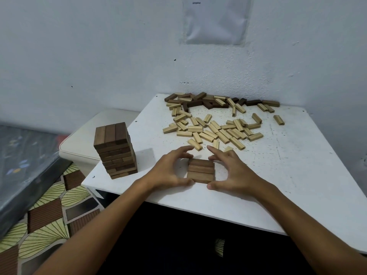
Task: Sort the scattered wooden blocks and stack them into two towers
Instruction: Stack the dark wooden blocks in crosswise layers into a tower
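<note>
Both hands curling around three dark blocks near table front edge: left hand gripping left side, right hand gripping right; dark tower standing at front-left corner, loose blocks lying toward back edge

Hands: two, the left hand and the right hand.
Finished towers: one dark tower, three blocks across its top layer.
Started layers: one, a row of three dark blocks lying side by side.
Loose light blocks: several dozen; exact count cannot be told.
Loose dark blocks: roughly a dozen, overlapping.
Tables: one white table.
Sheets on the wall: one paper sheet.
</note>
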Tool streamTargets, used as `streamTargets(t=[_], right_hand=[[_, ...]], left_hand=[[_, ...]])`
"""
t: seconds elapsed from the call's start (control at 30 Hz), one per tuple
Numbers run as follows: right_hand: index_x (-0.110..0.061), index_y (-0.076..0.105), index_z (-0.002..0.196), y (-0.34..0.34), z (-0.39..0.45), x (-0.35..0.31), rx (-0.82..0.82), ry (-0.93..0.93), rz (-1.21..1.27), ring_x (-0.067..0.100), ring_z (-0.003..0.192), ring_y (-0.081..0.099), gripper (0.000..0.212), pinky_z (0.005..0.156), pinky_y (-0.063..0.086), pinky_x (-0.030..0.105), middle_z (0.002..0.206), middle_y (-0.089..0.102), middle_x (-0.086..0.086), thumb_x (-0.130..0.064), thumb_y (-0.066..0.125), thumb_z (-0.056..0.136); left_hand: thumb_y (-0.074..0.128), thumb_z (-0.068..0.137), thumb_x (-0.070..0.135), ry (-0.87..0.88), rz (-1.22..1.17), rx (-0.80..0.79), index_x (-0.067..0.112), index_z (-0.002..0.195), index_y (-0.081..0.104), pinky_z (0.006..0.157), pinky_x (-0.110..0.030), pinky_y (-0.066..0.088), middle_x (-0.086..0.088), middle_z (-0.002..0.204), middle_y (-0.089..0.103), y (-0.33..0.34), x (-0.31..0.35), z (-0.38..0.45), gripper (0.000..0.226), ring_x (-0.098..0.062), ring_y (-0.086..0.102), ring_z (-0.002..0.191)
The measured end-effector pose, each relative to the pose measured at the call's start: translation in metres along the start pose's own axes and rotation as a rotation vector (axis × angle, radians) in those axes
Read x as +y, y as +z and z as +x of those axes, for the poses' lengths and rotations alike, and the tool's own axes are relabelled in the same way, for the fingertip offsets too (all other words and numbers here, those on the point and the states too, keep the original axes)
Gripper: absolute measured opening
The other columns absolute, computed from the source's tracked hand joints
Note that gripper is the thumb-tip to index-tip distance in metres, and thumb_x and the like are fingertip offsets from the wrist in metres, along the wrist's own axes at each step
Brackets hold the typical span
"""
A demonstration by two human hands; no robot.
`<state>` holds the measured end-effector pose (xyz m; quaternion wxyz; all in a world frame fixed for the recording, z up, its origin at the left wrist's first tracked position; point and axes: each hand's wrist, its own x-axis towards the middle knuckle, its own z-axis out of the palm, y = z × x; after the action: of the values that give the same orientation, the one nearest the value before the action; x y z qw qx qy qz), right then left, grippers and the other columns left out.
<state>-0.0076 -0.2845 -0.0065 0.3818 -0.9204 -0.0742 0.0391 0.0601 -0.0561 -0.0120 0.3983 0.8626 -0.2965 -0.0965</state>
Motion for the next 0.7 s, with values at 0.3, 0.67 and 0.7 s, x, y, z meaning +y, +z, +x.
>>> streamTargets(t=[0.3, 0.67, 0.7], right_hand=[[-0.053, 0.016, 0.147, 0.002, 0.001, 0.004, 0.021, -0.004, 0.021, 0.005, 0.124, 0.042, 0.105, 0.097, 0.033, 0.024, 0.133, 0.041, -0.011, -0.039, 0.084, 0.068], [-0.055, 0.022, 0.143, 0.003, 0.004, 0.012, 0.037, -0.020, 0.076, 0.005, 0.123, 0.045, 0.102, 0.100, 0.039, 0.027, 0.129, 0.046, -0.010, -0.037, 0.085, 0.065], [-0.054, 0.024, 0.142, 0.003, 0.005, 0.012, 0.043, -0.027, 0.079, 0.005, 0.122, 0.046, 0.100, 0.099, 0.040, 0.025, 0.127, 0.047, -0.010, -0.036, 0.085, 0.065]], left_hand=[[0.082, 0.062, 0.031, 0.020, -0.030, 0.037, 0.039, 0.139, 0.042, 0.107, -0.025, 0.037, 0.012, 0.130, 0.060, 0.005, -0.004, -0.001, 0.088, 0.007, 0.048, 0.124], [0.083, 0.058, 0.035, 0.017, -0.021, 0.021, 0.039, 0.134, 0.043, 0.103, -0.023, 0.041, 0.011, 0.121, 0.062, 0.003, -0.004, 0.004, 0.086, 0.004, 0.052, 0.119], [0.084, 0.056, 0.035, 0.018, -0.025, 0.028, 0.038, 0.132, 0.044, 0.102, -0.022, 0.042, 0.010, 0.119, 0.062, 0.003, -0.003, 0.004, 0.086, 0.005, 0.053, 0.117]])
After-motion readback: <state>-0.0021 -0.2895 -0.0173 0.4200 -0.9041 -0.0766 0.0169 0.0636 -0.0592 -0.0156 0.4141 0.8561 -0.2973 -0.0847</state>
